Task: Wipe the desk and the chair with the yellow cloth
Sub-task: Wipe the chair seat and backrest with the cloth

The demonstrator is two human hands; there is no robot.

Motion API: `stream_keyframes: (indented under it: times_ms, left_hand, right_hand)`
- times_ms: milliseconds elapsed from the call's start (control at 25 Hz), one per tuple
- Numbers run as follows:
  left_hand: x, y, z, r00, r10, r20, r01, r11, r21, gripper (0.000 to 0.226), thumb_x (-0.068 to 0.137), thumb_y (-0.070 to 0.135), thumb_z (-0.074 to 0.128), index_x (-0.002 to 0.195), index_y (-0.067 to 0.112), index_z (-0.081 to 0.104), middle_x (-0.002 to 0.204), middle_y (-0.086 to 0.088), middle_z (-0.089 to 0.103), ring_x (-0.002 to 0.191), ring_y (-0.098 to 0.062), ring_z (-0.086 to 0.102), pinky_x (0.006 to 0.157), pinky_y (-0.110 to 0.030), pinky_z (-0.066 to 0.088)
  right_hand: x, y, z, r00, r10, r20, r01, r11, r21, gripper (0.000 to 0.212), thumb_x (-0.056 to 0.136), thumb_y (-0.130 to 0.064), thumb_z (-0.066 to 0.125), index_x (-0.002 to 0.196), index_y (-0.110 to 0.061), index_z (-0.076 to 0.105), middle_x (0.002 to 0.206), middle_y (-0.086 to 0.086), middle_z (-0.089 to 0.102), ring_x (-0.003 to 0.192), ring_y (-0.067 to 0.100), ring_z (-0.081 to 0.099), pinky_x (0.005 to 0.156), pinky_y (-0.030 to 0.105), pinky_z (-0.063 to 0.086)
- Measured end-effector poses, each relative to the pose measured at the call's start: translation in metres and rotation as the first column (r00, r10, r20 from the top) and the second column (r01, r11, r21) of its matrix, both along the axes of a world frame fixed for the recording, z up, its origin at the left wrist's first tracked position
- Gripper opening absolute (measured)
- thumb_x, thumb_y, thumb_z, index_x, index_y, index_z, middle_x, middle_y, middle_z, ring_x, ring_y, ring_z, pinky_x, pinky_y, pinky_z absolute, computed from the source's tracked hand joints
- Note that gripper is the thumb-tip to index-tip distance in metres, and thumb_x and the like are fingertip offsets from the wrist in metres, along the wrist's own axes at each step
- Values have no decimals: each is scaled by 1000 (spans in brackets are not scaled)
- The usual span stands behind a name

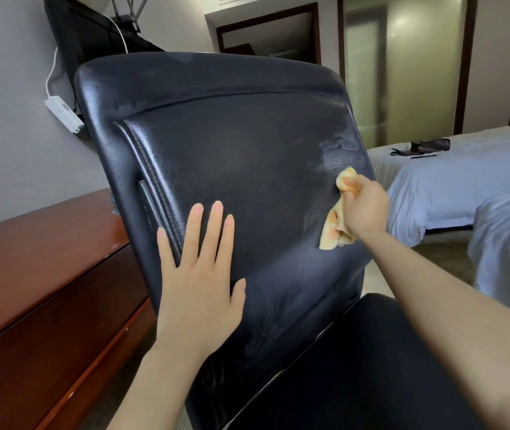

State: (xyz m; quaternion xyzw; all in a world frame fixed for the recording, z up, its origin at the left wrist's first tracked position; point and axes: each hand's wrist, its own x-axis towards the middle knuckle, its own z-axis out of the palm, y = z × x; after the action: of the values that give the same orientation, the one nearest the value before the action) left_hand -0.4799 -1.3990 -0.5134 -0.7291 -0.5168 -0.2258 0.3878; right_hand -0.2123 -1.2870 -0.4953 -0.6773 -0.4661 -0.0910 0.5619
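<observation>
The chair [232, 150] fills the middle of the frame, its black backrest tilted with the top leaning toward the upper left; the backrest's right edge runs down the centre right of the frame, and past it lies open floor up to the white bedding [433, 193] at the right. The left edge of the backrest stands just over the desk [46, 259], a red-brown wooden top that takes up the lower left; whether the two touch cannot be told. The black seat [356, 367] shows at the lower centre, below the backrest.

By count: one chair; one desk; one yellow cloth [335, 235]; two bare hands; one white power strip [63, 114] with its cord against the wall at the upper left; one dark screen [92, 32] above it; two mounds of bedding at the right, with a dark object [427, 145] lying on the farther one.

The left hand [199, 274] lies flat on the lower left of the backrest, fingers straight and spread, palm pressed to the leather beside the stitched seam; its forearm rises from the bottom edge of the frame. The right hand [365, 209] is curled round the yellow cloth, bunching it in the fist, and holds it against the backrest close to the right edge; part of the cloth sticks out above the fingers and part hangs below the fist; the right forearm comes in from the lower right. A paler, smeared patch shows on the leather just above the cloth.
</observation>
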Motion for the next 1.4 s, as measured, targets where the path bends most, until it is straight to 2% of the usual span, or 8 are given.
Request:
stream_keyframes:
  times_ms: [160, 280, 480, 640, 760, 880, 1200, 1400]
  left_hand:
    - [0, 1, 1, 1000, 14, -5, -14, 1000, -11, 89, 76, 41, 66, 149, 6, 27, 158, -13, 16, 146, -33, 7, 111, -63, 7]
    - [-1, 1, 2, 1000, 25, -16, -25, 1000, -18, 89, 78, 42, 64, 150, 7, 25, 159, -13, 12, 147, -33, 4, 111, -63, 6]
    - [-7, -1, 0, 999, 38, -21, -38, 999, -28, 89, 78, 41, 64, 150, 6, 24, 159, -14, 11, 147, -34, 3, 110, -64, 7]
    - [-8, -2, -3, 1000, 6, 5, -6, 1000, -8, 90, 74, 37, 68, 148, 5, 28, 158, -15, 15, 146, -34, 5, 110, -65, 8]
    - [-5, -2, -5, 1000, -3, 15, 3, 1000, 3, 91, 73, 35, 67, 149, 4, 27, 158, -13, 15, 146, -32, 5, 111, -65, 8]
    - [-2, 0, -5, 1000, -15, 21, 14, 1000, 22, 85, 76, 36, 62, 148, 5, 29, 158, -13, 16, 146, -32, 7, 111, -64, 8]
    - [-1, 8, -2, 1000, -22, 11, 21, 1000, 13, 89, 75, 38, 65, 149, 6, 28, 158, -12, 17, 146, -31, 8, 111, -62, 8]
    - [0, 10, -3, 1000, -23, 2, 23, 1000, -10, 89, 77, 40, 64, 150, 7, 25, 159, -11, 14, 147, -31, 6, 111, -62, 6]
  right_hand:
    - [-9, -4, -24, 965, -41, -260, 38, 999, -15, 25, 96, -13, 44, 113, -10, 62, 109, 15, 61, 102, 30, 56, 78, 27, 35]
    - [-39, -15, -21, 961, 23, -275, -2, 997, 74, 21, 96, -20, 50, 109, -13, 64, 107, 10, 65, 100, 26, 58, 71, 16, 25]
    - [-97, -48, -12, 965, 260, -35, -253, 957, 140, 18, 90, -25, 57, 104, -25, 68, 90, 1, 62, 87, 20, 57, 66, 19, 28]
    - [-128, -73, -11, 861, 454, 230, -500, 839, 214, 20, 82, -17, 66, 99, -25, 72, 86, -2, 63, 84, 16, 59, 74, 27, 45]
    - [-129, -79, -16, 783, 480, 394, -588, 778, 221, 18, 80, -14, 70, 98, -17, 73, 83, 0, 65, 78, 17, 60, 68, 34, 52]
    - [-111, -69, -11, 784, 380, 491, -540, 807, 237, 19, 78, -6, 68, 93, -15, 75, 81, 4, 66, 76, 25, 61, 62, 40, 52]
    - [-32, -7, 7, 984, 138, 108, -153, 977, 146, 26, 88, -14, 55, 107, -22, 71, 97, 9, 63, 93, 28, 58, 79, 35, 43]
    - [15, 11, -20, 978, -50, -203, 59, 998, 37, 29, 95, -16, 48, 119, -17, 64, 115, 10, 62, 107, 28, 57, 87, 32, 43]
